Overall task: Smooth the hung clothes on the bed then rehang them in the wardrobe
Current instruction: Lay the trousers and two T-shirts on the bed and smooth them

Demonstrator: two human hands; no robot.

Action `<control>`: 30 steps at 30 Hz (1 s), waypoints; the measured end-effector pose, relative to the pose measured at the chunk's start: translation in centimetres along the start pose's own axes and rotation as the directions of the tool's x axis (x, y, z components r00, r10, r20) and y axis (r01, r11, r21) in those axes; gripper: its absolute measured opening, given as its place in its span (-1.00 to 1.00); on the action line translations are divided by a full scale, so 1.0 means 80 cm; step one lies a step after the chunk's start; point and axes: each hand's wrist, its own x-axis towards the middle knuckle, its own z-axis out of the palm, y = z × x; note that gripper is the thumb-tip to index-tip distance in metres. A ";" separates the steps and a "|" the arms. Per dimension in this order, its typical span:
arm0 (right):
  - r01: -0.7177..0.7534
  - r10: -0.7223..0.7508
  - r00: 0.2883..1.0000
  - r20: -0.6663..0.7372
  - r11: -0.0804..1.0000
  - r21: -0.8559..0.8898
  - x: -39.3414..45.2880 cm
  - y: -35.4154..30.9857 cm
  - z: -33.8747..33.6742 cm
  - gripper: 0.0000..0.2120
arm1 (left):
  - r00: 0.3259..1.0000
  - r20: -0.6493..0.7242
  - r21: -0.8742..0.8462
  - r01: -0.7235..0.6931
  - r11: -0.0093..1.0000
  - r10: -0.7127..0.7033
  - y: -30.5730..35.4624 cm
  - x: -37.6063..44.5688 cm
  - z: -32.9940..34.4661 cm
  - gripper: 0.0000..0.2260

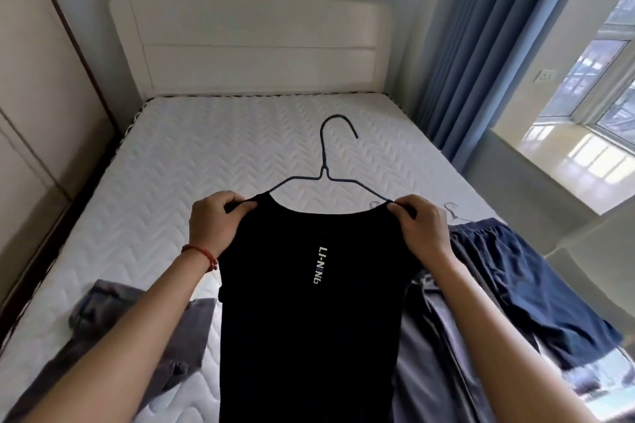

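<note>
A black T-shirt with white lettering down its chest hangs on a dark wire hanger, held up above the bed. My left hand pinches the shirt's left shoulder over the hanger arm. My right hand pinches the right shoulder the same way. The hanger's hook points up and away from me. The shirt's lower part drops out of view at the bottom edge.
Grey trousers lie on the mattress at the left. Navy shorts on a pale hanger and a grey garment lie at the right. Wardrobe doors stand left; blue curtain and window right.
</note>
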 end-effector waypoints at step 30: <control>-0.364 0.349 0.875 0.335 0.931 -0.020 0.160 0.353 0.378 -0.65 | 0.948 0.119 0.548 0.185 0.816 -0.295 -0.326 0.009 0.386 -0.57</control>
